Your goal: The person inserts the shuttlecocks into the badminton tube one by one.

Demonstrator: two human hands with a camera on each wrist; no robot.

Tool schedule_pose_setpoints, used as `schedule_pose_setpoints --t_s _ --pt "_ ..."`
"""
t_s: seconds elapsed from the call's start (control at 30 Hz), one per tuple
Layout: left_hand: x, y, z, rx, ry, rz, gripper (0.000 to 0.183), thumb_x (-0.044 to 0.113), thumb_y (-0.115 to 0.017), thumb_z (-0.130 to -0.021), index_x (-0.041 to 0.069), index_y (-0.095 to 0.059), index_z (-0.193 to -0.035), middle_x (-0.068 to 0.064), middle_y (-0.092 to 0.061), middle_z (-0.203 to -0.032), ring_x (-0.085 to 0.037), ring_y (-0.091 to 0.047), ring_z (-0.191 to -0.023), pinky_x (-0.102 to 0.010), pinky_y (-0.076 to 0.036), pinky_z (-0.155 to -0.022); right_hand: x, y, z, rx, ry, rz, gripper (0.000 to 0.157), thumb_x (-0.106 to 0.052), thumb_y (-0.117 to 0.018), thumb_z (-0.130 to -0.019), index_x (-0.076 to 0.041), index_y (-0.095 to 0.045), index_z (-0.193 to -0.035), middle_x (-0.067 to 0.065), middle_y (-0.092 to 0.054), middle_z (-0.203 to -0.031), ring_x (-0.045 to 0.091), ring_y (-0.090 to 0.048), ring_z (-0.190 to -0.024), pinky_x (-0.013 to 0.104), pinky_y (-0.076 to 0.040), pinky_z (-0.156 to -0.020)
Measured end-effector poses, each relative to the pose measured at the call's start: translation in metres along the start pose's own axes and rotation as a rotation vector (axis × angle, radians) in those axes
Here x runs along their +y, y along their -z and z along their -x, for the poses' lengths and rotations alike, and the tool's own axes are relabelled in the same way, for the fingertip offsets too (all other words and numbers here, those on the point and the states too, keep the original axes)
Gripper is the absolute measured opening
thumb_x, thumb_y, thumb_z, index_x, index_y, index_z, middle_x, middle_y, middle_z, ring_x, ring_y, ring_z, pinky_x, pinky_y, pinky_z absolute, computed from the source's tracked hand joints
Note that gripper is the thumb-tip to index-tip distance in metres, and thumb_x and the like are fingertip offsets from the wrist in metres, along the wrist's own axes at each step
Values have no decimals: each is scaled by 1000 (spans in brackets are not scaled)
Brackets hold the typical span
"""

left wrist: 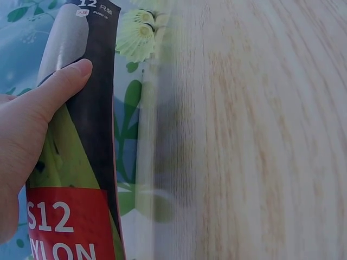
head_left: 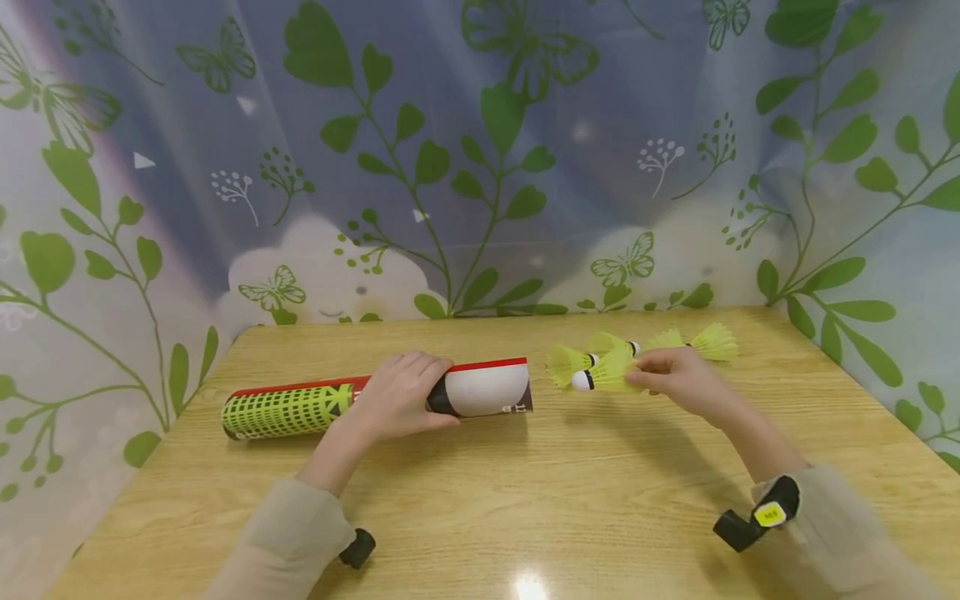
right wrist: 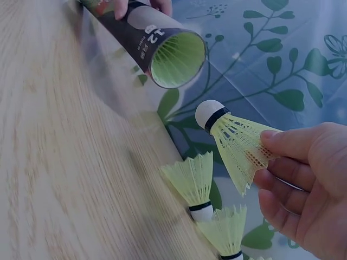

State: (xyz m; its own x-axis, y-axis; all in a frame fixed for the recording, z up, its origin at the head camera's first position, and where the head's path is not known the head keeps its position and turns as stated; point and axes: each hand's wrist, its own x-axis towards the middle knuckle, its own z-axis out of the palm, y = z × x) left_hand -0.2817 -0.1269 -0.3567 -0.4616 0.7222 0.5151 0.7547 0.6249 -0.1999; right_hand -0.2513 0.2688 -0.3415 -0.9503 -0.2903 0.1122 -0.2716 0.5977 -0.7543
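My left hand [head_left: 405, 392] grips a shuttlecock tube [head_left: 487, 393] near its right end, the tube lying on its side over the table. In the left wrist view the thumb [left wrist: 73, 76] presses along the black part of its printed wall. The right wrist view looks into the tube's open mouth [right wrist: 179, 58], where a yellow-green skirt shows inside. My right hand [head_left: 686, 383] pinches a yellow shuttlecock [right wrist: 241, 143] by the edge of its skirt, thumb on top. Its white cork [right wrist: 207, 114] points at the tube's mouth, a short gap away.
Several loose yellow shuttlecocks lie toward the back right of the wooden table [head_left: 480, 508], among them one left of my right hand [head_left: 567, 365] and one beyond it [head_left: 716, 342]. A patterned curtain [head_left: 480, 208] hangs behind the table's far edge.
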Motion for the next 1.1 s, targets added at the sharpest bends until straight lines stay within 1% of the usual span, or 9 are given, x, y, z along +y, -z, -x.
schedule_pose_setpoints --t_s 0.1,0.2,0.6,0.7,0.77,0.83,0.97,1.03,1.1 --pt "0 0 -1 -15 10 -2 71 53 -78 -64 4 -61 -113 -7 -64 -103 -23 -59 -94 -38 -48 -81 -3 -5 -3 -12 14 -12 28 -26 -63 -89 0 -65 -100 9 -63 -92 23 -59 -85 43 -50 -72" --pt "1 0 -2 -15 11 8 70 52 -79 -64 4 -61 -112 -7 -64 -102 -23 -59 -94 -38 -48 -81 -7 -10 -5 -25 13 -19 27 -28 -63 -89 -2 -66 -96 7 -63 -89 25 -59 -84 44 -50 -72" --pt "4 -2 -3 -19 13 16 70 52 -79 -63 5 -61 -113 -7 -64 -101 -23 -58 -92 -38 -48 -81 -15 -33 -16 -28 62 -54 22 -26 -64 -88 -4 -68 -90 6 -63 -84 32 -58 -80 46 -49 -70" --pt "4 -2 -3 -16 9 16 70 52 -79 -64 5 -61 -113 -7 -64 -102 -23 -58 -93 -38 -48 -81 -17 -40 -20 -20 66 -59 23 -27 -65 -87 -4 -65 -83 3 -57 -76 25 -52 -71 39 -47 -65" --pt "3 -3 -3 -14 7 17 70 52 -78 -64 5 -61 -113 -7 -64 -102 -23 -58 -94 -37 -48 -82 -19 -44 -22 -12 73 -51 24 -27 -65 -87 -5 -63 -79 2 -52 -71 20 -45 -65 34 -42 -60" --pt "3 -3 -3 -13 7 16 70 52 -78 -64 5 -61 -113 -7 -64 -102 -23 -58 -94 -37 -48 -82 -21 -48 -23 -7 80 -48 25 -28 -66 -87 -5 -61 -76 2 -46 -67 19 -39 -61 32 -37 -56" --pt "3 -3 -2 -16 7 12 70 53 -78 -64 5 -61 -113 -7 -64 -102 -23 -58 -94 -37 -48 -82 -25 -54 -25 -10 81 -54 21 -26 -66 -86 -7 -64 -78 3 -52 -67 26 -48 -62 33 -40 -55" --pt "3 -3 -2 -17 9 13 71 53 -78 -64 4 -61 -113 -7 -64 -102 -23 -58 -94 -38 -48 -82 -26 -57 -25 -21 84 -63 19 -25 -66 -87 -7 -65 -80 5 -57 -71 32 -53 -68 36 -44 -57" --pt "3 -3 -2 -17 11 16 70 52 -78 -64 5 -61 -113 -7 -64 -102 -23 -58 -94 -38 -48 -82 -27 -60 -26 -35 96 -60 19 -24 -64 -88 -7 -64 -78 5 -56 -69 33 -53 -69 35 -44 -58"
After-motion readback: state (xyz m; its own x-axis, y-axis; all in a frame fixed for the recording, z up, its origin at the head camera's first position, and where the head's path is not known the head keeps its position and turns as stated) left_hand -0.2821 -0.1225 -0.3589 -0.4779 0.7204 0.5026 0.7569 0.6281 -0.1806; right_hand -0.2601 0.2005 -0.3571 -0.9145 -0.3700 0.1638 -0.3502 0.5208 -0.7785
